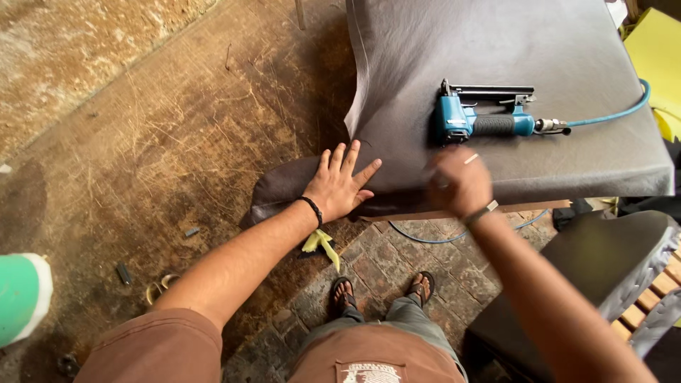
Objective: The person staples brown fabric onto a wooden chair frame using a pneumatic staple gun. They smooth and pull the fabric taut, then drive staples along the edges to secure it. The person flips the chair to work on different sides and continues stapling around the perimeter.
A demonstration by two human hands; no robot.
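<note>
My left hand (pixel 340 183) lies flat with fingers spread on the near edge of a dark grey fabric sheet (pixel 496 50) draped over a work surface. My right hand (pixel 457 181) is blurred, fingers curled, over the same front edge, just below a blue pneumatic staple gun (pixel 482 117) that lies on the fabric. A small light sliver shows at the right hand's fingertips; what it is I cannot tell. The gun's blue air hose (pixel 617 112) runs off to the right.
A worn wooden board (pixel 163 135) lies at left. Brick floor (pixel 383 262) holds my sandalled feet, a yellow foam scrap (pixel 320 242) and a hose loop. A dark fabric-covered piece (pixel 603 262) stands at right, yellow foam (pixel 656 50) at top right, a green and white object (pixel 21 294) at left.
</note>
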